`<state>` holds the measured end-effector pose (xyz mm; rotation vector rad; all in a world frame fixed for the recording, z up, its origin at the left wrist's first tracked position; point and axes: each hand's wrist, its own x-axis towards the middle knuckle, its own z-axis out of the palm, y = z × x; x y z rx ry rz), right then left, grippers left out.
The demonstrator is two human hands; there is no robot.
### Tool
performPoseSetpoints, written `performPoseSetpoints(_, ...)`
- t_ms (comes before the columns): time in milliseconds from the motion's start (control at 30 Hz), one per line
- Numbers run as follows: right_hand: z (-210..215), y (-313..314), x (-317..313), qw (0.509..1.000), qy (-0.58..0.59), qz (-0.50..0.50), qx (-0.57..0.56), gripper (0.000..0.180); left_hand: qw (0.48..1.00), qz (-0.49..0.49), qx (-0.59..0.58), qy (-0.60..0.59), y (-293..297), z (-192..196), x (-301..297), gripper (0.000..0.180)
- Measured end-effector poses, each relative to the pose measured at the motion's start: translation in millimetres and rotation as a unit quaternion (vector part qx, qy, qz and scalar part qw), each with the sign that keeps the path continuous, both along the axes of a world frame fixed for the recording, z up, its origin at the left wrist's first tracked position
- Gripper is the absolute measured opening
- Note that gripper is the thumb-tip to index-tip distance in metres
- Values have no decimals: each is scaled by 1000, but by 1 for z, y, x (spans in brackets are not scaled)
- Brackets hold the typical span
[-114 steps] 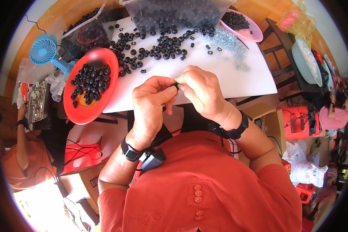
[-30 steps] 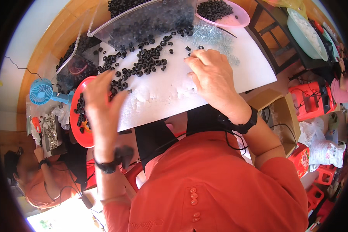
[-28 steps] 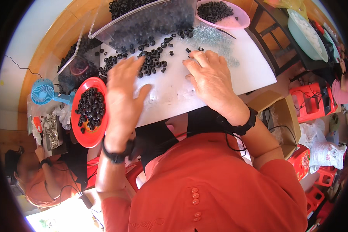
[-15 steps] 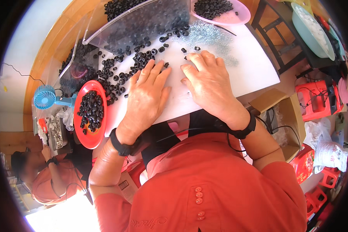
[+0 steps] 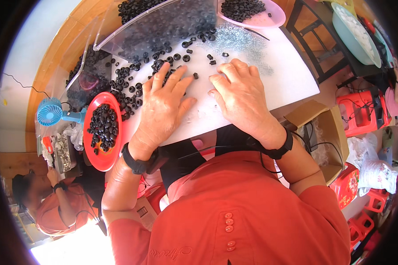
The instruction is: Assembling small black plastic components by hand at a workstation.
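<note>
- Small black rubber rings, matt and round, lie scattered on the white board just ahead of my fingertips.
- My left hand rests flat, fingers spread, touching a few rings.
- My right hand lies flat, fingers nearly together; anything beneath is hidden.
- Red round plate of rings sits left; a clear plastic tray stands beyond.

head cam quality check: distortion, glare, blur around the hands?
Head view: strong fisheye, white board edges bow, black vignette rings the frame. Blown-out glare at the lower left floor and on the clear bin wall. Left hand and right hand are sharp and evenly lit, flat on the board; black rings are crisp, those in the red plate too.
</note>
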<state>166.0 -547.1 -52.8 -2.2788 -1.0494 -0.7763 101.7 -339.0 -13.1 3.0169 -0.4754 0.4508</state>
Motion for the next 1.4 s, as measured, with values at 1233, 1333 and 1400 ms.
performPoseSetpoints(1233, 6, 49, -19, 999, -4, 51, -2, 18, 973, 7, -217, -82, 16, -15, -89, 30)
performPoseSetpoints(1333, 3, 50, -17, 998, -25, 51, -15, 17, 963, 30, -234, -130, 27, -24, -99, 29)
performPoseSetpoints(1400, 5, 48, -16, 997, -32, 54, -38, 17, 957, 59, -231, -166, 27, -21, -105, 27)
